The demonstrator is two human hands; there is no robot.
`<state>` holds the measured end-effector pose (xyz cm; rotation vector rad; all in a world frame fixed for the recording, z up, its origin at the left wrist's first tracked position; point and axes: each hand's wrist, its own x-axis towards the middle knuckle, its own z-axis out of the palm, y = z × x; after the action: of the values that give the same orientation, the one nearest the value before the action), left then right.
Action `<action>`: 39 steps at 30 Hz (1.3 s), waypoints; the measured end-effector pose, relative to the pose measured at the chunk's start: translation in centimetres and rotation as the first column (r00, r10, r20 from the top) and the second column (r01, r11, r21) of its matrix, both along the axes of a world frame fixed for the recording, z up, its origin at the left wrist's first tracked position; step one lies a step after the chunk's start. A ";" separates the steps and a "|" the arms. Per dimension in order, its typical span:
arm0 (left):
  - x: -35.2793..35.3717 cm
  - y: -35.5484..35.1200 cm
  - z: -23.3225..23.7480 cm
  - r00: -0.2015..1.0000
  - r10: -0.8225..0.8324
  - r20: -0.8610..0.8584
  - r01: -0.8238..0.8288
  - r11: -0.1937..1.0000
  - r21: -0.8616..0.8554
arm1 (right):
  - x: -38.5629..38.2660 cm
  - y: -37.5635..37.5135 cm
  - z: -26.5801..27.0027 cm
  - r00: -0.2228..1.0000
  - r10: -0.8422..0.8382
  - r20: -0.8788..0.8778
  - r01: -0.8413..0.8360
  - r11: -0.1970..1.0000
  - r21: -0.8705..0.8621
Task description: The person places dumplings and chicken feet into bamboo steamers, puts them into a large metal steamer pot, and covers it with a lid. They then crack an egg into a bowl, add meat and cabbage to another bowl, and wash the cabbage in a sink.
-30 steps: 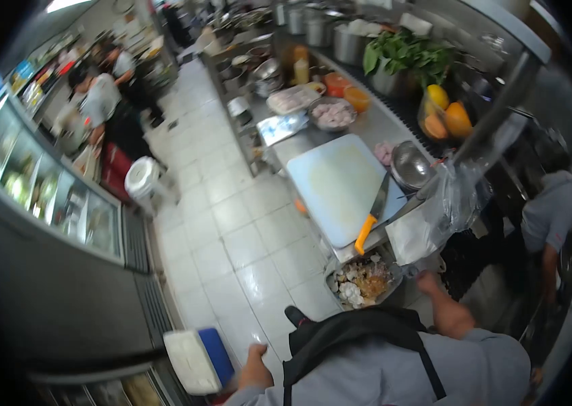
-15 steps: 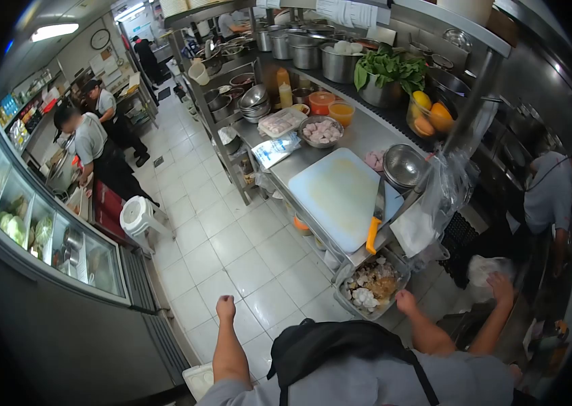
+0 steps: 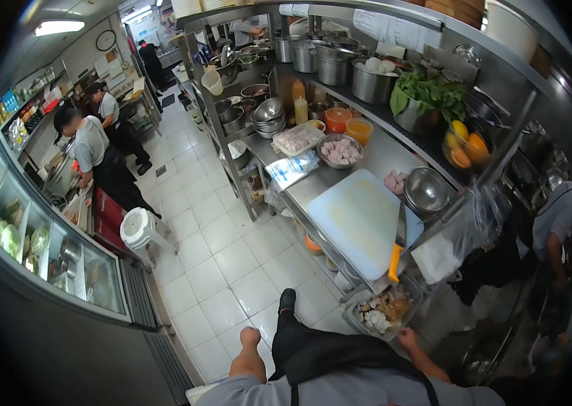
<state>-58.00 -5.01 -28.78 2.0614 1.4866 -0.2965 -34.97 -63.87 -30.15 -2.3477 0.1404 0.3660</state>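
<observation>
My left hand (image 3: pixel 250 335) hangs over the tiled floor in a loose fist, with nothing showing in it. My right hand (image 3: pixel 408 336), fingers curled in and nothing visible in them, is beside the rim of a plastic bin of food scraps (image 3: pixel 382 312). Above that bin, a white cutting board (image 3: pixel 356 220) lies on the steel counter. A knife with an orange handle (image 3: pixel 394 262) rests along the board's right edge. Raw meat pieces fill a metal bowl (image 3: pixel 339 151) behind the board, and a perforated metal bowl (image 3: pixel 426 189) stands to its right.
Shelves with pots (image 3: pixel 374 81) and leafy greens (image 3: pixel 428 98) run above the counter. On the left are a glass-door fridge (image 3: pixel 49 243) and a white stool (image 3: pixel 140 230). Co-workers stand left (image 3: pixel 96 145) and right (image 3: pixel 557 220). Tiled floor (image 3: pixel 215 237) runs down the aisle.
My view has shifted and my foot now shows stepped out on the floor. Both my hands appear lower in view. Another person's hand by a plastic bag at right is no longer visible.
</observation>
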 end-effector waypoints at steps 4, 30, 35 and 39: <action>13.1 9.1 1.5 0.788 0.193 0.585 -0.237 0.972 -0.002 | 2.5 2.0 2.3 0.902 0.129 -0.412 -0.250 0.934 -0.254; 83.1 34.2 69.7 0.006 0.137 0.991 0.647 0.755 -0.108 | -3.5 19.9 7.2 0.935 0.149 -0.321 -0.263 0.899 -0.350; 82.5 34.3 70.2 0.043 0.044 0.998 0.669 0.740 -0.062 | -5.9 22.8 6.3 0.944 0.113 -0.311 -0.222 0.913 -0.343; 82.8 34.2 71.0 0.154 0.106 0.982 0.690 0.701 -0.183 | -7.2 24.4 6.0 0.949 0.093 -0.302 -0.199 0.917 -0.345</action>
<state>24.83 29.14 42.21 1.3552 0.0131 0.3415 -42.18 -39.52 -24.10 -2.6771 0.1806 0.8114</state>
